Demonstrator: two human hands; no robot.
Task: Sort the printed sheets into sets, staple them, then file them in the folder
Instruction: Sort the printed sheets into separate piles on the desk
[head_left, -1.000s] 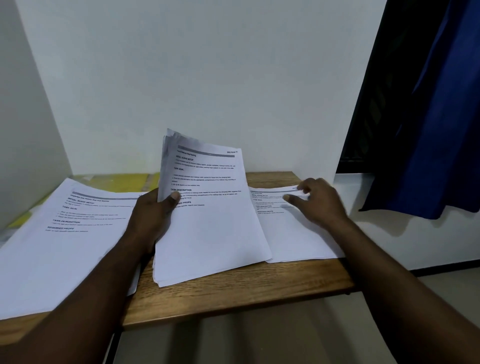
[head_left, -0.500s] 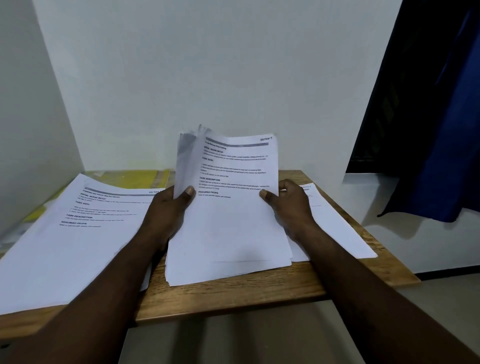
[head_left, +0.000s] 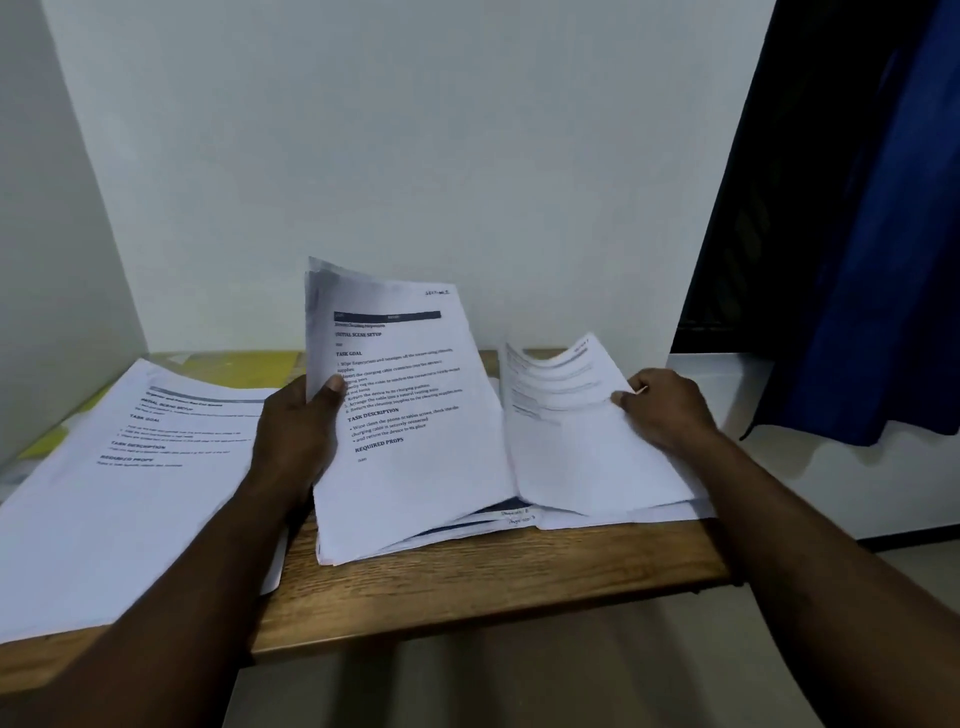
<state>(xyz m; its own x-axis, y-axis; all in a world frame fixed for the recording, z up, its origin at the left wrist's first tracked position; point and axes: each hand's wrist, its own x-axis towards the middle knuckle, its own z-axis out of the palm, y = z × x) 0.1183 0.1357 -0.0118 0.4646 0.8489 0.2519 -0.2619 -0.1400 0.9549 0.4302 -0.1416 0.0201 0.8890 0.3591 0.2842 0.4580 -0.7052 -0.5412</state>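
Observation:
My left hand (head_left: 298, 431) grips the left edge of a stack of printed sheets (head_left: 410, 441), tilted up off the wooden table (head_left: 467, 587), thumb on the top page. My right hand (head_left: 667, 410) pinches the right edge of a single printed sheet (head_left: 566, 426), which curls over the right pile (head_left: 649, 506) beside the stack. A third pile of sheets (head_left: 130, 478) lies flat at the left. Behind it, the yellow folder (head_left: 244, 366) peeks out against the wall.
White walls close the table in at the back and left. A dark blue curtain (head_left: 857, 260) hangs at the right, over a white ledge. The table's front edge runs just below the piles, with floor beneath.
My right hand took the top sheet off the held stack and carried it right, over the right pile. A different page now tops the stack. My left hand stayed put.

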